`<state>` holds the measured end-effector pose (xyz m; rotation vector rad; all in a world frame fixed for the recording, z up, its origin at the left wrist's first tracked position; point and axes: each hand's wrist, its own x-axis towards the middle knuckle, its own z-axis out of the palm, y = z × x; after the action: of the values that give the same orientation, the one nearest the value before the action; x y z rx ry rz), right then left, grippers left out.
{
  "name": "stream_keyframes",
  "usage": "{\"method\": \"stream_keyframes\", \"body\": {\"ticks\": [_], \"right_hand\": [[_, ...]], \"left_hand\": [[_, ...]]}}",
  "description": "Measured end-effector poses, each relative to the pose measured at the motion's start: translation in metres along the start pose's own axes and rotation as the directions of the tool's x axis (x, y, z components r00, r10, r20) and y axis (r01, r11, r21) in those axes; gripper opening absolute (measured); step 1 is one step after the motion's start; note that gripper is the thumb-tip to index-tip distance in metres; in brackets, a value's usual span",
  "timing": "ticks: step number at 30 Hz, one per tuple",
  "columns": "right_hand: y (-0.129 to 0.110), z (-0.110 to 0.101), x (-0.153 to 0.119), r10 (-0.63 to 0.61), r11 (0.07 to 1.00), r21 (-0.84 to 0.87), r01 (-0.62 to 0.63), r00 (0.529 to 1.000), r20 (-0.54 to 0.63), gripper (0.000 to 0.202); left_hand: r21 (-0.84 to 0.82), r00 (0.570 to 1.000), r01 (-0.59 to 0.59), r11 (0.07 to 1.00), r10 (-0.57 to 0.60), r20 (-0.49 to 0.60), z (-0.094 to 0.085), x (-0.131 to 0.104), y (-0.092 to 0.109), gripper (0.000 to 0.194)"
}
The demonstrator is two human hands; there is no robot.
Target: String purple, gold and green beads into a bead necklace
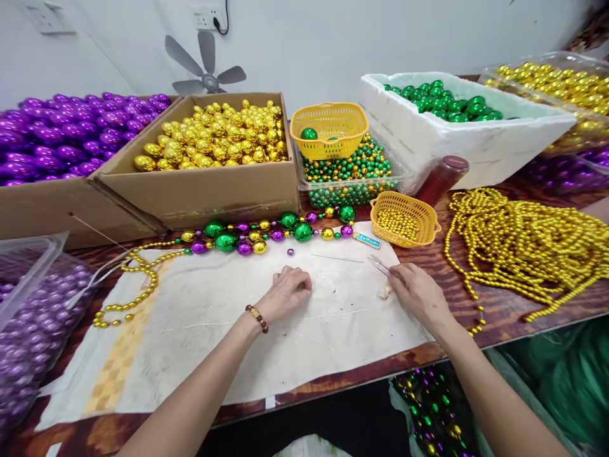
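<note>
My left hand (288, 293), wearing a beaded bracelet, rests over the white cloth (200, 355) with its fingers curled together; whatever they pinch, if anything, is hidden. In my right hand (419, 295) is a pair of thread snips (379, 265), blades pointing up and left. A long needle (337, 258) lies on the cloth between and beyond my hands. Behind it, a strand of green, purple and gold beads (302, 232) stretches across the cloth's far edge. One small purple bead (290, 252) sits apart from the strand. Pale thread (328, 315) runs across the cloth.
Boxes of purple balls (71, 136) and gold balls (214, 136) stand at the back left. A foam box (457, 143) of green balls is back right. Yellow baskets (406, 219), a dark red jar (441, 179) and heaped gold bead strings (528, 247) lie rightward.
</note>
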<state>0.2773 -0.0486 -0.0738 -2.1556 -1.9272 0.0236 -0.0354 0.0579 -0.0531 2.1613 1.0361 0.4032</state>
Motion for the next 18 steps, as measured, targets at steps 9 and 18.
{"method": "stream_keyframes", "body": {"ticks": [9, 18], "right_hand": [[-0.031, 0.007, -0.027, -0.211, 0.967, 0.145, 0.208, 0.978, -0.001, 0.029], [0.000, 0.037, -0.042, -0.231, 0.905, 0.350, 0.244, 0.970, -0.077, 0.025]], "left_hand": [[-0.618, 0.910, 0.101, 0.780, -0.324, -0.260, -0.082, -0.103, -0.011, 0.010], [-0.333, 0.399, 0.903, 0.272, -0.817, 0.416, -0.073, -0.355, -0.074, 0.022]]}}
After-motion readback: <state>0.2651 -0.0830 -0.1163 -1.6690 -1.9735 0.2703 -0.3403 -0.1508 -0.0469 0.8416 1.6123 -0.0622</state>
